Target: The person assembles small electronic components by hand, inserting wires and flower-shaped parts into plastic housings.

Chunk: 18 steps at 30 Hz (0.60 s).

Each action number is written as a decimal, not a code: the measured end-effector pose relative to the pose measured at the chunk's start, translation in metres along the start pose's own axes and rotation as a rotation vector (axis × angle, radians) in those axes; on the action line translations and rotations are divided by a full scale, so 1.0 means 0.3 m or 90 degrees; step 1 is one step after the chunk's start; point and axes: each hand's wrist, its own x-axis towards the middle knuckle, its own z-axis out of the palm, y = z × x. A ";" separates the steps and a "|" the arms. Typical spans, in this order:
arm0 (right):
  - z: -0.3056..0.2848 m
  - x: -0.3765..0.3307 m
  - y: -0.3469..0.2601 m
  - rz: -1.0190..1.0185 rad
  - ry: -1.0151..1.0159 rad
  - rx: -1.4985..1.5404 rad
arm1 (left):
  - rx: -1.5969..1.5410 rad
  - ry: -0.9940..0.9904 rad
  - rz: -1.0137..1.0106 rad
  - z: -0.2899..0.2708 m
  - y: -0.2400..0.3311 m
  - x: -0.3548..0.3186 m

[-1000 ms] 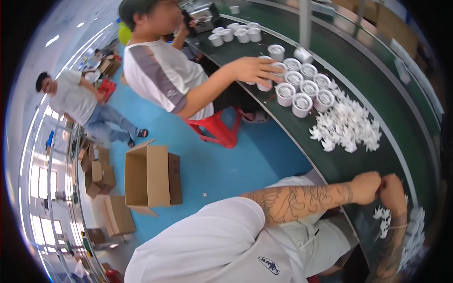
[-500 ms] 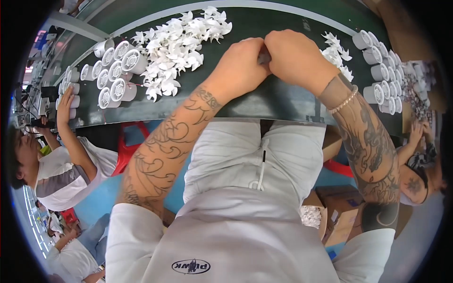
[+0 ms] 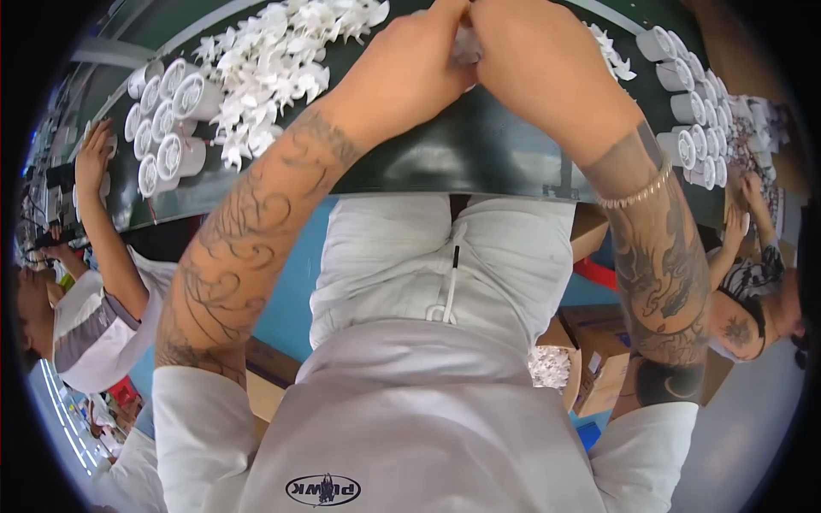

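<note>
My left hand and my right hand meet at the top centre over a dark green conveyor belt. Both close on a small white plastic part held between them; most of it is hidden by my fingers. A heap of white fan-shaped plastic parts lies on the belt just left of my left hand. More of these white parts lie right of my right hand. A bead bracelet circles my right wrist.
White round cups stand in rows at the belt's left, where a co-worker's hand reaches. More white cups stand at the right beside another seated person. Cardboard boxes sit on the blue floor below.
The view has swung from the left co-worker down to my own lap and belt. My hands, joined throughout, now fill the top centre and look closer.
</note>
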 end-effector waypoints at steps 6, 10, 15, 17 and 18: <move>-0.060 -0.319 0.198 0.314 0.040 0.074 | 0.224 -0.063 0.090 -0.016 -0.020 -0.024; 0.047 -0.570 0.203 0.507 0.042 0.181 | 0.162 0.028 0.029 -0.017 -0.081 0.026; 0.096 -0.585 0.170 0.674 0.186 0.251 | -1.057 0.187 -0.323 -0.172 -0.026 0.088; 0.099 -0.562 0.152 0.654 0.200 0.282 | -1.430 0.109 -0.497 -0.127 -0.102 0.109; 0.090 -0.561 0.149 0.650 0.185 0.249 | -1.530 0.134 -0.585 -0.090 -0.132 0.112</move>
